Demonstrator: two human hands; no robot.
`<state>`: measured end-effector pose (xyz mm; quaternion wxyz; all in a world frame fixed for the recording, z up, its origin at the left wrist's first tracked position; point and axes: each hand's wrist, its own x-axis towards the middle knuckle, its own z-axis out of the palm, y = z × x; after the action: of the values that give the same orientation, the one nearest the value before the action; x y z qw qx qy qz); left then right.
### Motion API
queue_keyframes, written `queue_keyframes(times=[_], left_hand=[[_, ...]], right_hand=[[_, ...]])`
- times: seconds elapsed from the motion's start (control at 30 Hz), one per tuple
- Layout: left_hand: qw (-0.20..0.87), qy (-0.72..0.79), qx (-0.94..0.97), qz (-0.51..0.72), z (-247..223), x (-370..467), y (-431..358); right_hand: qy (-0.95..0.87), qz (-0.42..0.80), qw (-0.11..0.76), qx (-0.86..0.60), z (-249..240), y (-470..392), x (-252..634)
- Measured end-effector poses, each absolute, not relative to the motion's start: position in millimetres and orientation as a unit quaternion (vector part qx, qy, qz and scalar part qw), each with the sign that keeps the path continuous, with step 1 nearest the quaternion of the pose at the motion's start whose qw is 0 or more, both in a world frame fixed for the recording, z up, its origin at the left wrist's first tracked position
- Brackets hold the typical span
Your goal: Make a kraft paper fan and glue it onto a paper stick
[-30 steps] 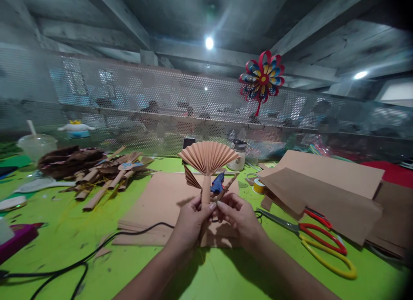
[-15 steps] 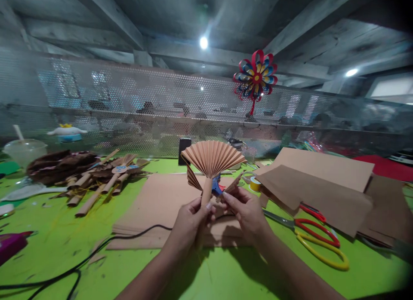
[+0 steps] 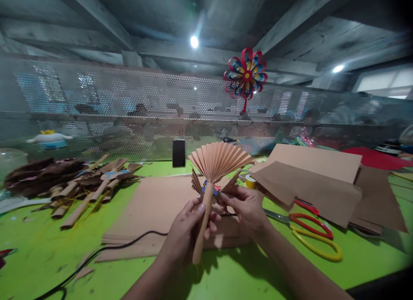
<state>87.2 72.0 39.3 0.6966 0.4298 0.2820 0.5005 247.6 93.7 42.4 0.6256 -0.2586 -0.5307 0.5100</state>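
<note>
In front of me stands a brown paper figure with a large pleated fan (image 3: 220, 161) on top and a rolled paper tube handle (image 3: 200, 240), which slants down to the left. My left hand (image 3: 184, 227) grips the tube between thumb and fingers. A small pleated paper wing (image 3: 196, 183) sticks out on the left. At the right side, my right hand (image 3: 248, 210) pinches the lower edge of another pleated wing (image 3: 231, 185). Blue and red parts show partly behind the top of the tube. Beneath both hands lies a stack of brown paper sheets (image 3: 142, 201).
Scissors (image 3: 311, 225) with red and yellow handles lie at right, before brown paper sheets (image 3: 309, 184). A yellow tape roll (image 3: 249, 182) sits near the fan. Several tube-handled paper pieces (image 3: 100, 184) lie left. A black cable (image 3: 129, 244) crosses the table. A phone (image 3: 178, 154) stands behind.
The paper figure has tilted, its fan towards the right and the tube's lower end now showing at the left. Both hands keep hold. The camera view has turned slightly right.
</note>
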Motion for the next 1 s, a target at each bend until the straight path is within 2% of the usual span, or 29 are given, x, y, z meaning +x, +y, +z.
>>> queue_keyframes(times=[0.5, 1.0], left_hand=[[0.707, 0.278, 0.406, 0.507, 39.3, 86.2, 70.6], [0.710, 0.266, 0.455, 0.467, 39.6, 87.4, 67.1]], right_hand=[[-0.621, 0.376, 0.615, -0.307, 46.0, 85.2, 257.2], [-0.588, 0.406, 0.626, -0.313, 50.6, 85.1, 256.7]])
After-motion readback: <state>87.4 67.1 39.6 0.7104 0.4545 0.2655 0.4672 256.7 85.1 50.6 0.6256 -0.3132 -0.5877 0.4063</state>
